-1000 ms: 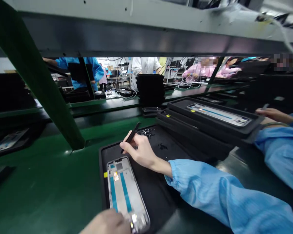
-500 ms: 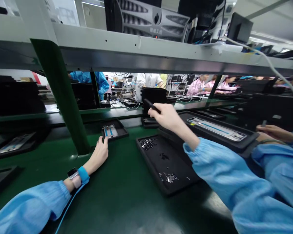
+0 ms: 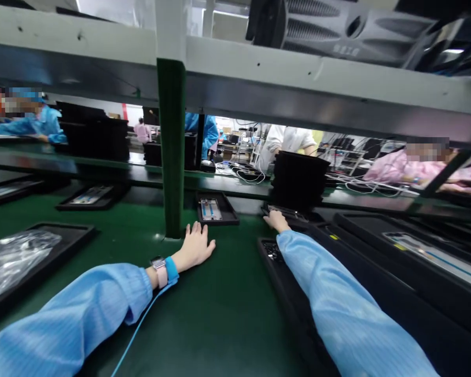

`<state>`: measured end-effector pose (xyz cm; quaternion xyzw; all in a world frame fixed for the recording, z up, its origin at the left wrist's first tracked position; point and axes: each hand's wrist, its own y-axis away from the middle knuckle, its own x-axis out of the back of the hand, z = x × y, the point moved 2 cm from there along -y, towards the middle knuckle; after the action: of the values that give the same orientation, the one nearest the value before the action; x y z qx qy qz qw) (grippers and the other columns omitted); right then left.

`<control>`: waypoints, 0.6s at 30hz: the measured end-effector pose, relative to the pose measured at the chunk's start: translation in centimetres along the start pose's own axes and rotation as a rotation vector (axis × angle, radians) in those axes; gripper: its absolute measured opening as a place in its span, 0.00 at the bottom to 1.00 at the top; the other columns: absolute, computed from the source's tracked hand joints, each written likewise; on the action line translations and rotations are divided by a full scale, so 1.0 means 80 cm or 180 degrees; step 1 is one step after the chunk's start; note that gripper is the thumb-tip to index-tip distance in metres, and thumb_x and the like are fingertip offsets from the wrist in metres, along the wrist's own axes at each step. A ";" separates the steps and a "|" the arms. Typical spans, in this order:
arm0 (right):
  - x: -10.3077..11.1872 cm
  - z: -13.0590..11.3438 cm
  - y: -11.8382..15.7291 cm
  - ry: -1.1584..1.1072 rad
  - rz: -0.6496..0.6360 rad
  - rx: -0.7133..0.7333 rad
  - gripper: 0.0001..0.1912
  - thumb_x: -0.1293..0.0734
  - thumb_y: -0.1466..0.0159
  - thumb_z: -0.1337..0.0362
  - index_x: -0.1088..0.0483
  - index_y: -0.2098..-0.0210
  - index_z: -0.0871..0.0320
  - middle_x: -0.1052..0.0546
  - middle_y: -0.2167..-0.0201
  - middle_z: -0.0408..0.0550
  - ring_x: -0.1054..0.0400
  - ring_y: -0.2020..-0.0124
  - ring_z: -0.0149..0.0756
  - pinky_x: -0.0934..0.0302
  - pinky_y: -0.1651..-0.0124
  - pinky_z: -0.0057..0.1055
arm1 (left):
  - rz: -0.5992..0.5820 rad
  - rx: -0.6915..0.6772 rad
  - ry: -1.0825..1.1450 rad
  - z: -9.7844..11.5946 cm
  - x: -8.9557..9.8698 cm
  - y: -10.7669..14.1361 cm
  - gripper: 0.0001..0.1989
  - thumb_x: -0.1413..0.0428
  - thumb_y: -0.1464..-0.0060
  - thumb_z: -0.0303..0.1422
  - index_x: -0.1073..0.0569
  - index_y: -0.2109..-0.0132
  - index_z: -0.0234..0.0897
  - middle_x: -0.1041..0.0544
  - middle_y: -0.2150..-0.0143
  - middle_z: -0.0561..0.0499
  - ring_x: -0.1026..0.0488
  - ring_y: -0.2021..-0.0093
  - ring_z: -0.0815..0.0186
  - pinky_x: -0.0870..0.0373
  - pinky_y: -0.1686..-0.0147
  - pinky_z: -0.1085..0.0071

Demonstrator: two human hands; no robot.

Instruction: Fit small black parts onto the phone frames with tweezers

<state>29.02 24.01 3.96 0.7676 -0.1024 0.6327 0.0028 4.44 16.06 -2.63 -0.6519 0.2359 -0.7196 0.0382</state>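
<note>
One left hand (image 3: 194, 247), one right hand (image 3: 276, 220), one wristwatch (image 3: 159, 272), one blue wristband (image 3: 171, 269), and one plastic bag (image 3: 15, 262) at near left.

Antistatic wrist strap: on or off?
On: the blue antistatic wrist strap circles the wrist of the left hand, beside a watch, with its cord trailing across the green bench mat.

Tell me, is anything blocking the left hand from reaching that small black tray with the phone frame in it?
Nothing visible does. The left hand lies flat on the green workbench, just short of the black tray holding the phone frame. The green post stands to the tray's left, not between them.
</note>
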 end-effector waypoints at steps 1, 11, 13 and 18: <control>-0.008 0.004 -0.004 0.0066 -0.0051 -0.0031 0.17 0.38 0.36 0.61 0.36 0.51 0.64 0.32 0.53 0.54 0.33 0.56 0.38 0.36 0.55 0.39 | 0.0014 0.0011 0.0029 -0.001 -0.005 0.000 0.26 0.56 0.44 0.37 0.38 0.45 0.19 0.34 0.45 0.26 0.42 0.41 0.43 0.49 0.44 0.48; 0.029 -0.010 0.016 0.0160 -0.0128 0.0675 0.16 0.37 0.37 0.61 0.35 0.53 0.63 0.32 0.53 0.53 0.35 0.55 0.39 0.38 0.54 0.40 | 0.0272 -0.0200 0.0760 -0.015 -0.033 -0.016 0.21 0.51 0.44 0.36 0.36 0.47 0.28 0.33 0.46 0.34 0.44 0.40 0.48 0.50 0.43 0.50; 0.050 -0.024 0.043 0.0097 -0.0044 0.0922 0.14 0.36 0.39 0.62 0.34 0.56 0.64 0.31 0.55 0.55 0.35 0.55 0.40 0.41 0.54 0.34 | 0.0319 -0.0188 0.1030 -0.021 -0.034 -0.021 0.17 0.50 0.44 0.35 0.33 0.50 0.29 0.31 0.49 0.36 0.42 0.42 0.50 0.47 0.44 0.51; 0.083 -0.019 0.181 -0.0034 -0.0093 0.1559 0.06 0.35 0.42 0.65 0.34 0.64 0.59 0.31 0.64 0.48 0.35 0.66 0.32 0.43 0.65 0.25 | 0.0439 0.0071 0.1872 -0.044 -0.028 -0.034 0.14 0.51 0.41 0.37 0.31 0.54 0.32 0.28 0.54 0.45 0.32 0.51 0.59 0.37 0.50 0.55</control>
<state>26.39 9.03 8.89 0.7502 0.0651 0.6344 -0.1748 2.08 20.31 -3.73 -0.3975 0.2727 -0.8758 0.0242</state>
